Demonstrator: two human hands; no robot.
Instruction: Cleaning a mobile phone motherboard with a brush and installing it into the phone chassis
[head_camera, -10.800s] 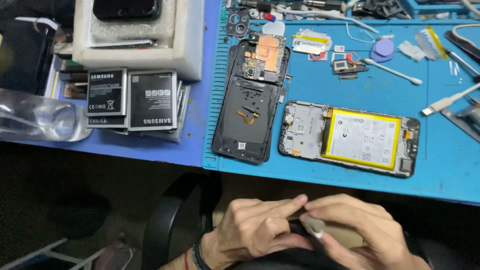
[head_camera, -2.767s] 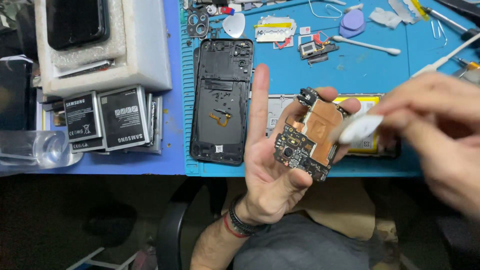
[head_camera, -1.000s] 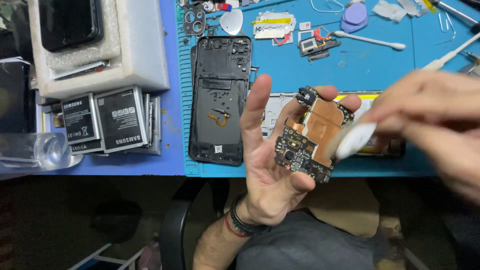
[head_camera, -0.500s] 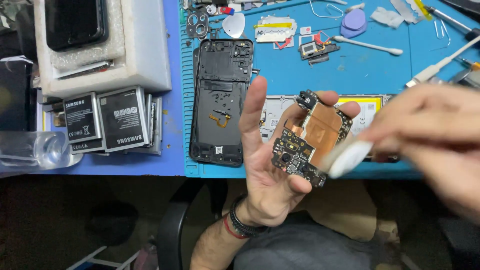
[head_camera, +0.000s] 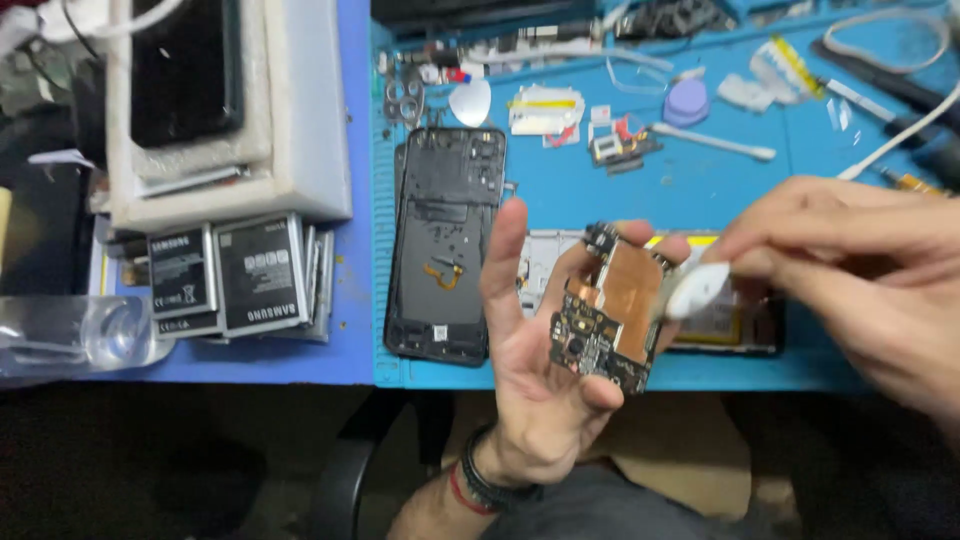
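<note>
The left hand grasps a circuit board upright between thumb and fingertips above the surface edge, while the right hand pinches a white swab touching the board's copper patch, with a black phone shell lying just behind and spare batteries further left.

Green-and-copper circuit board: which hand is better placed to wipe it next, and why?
Right hand: it pinches the white swab against the green-and-copper circuit board; the left hand is occupied holding it.

Bare blue mat btwn swab & hands is passable; phone back cover blocks left.
</note>
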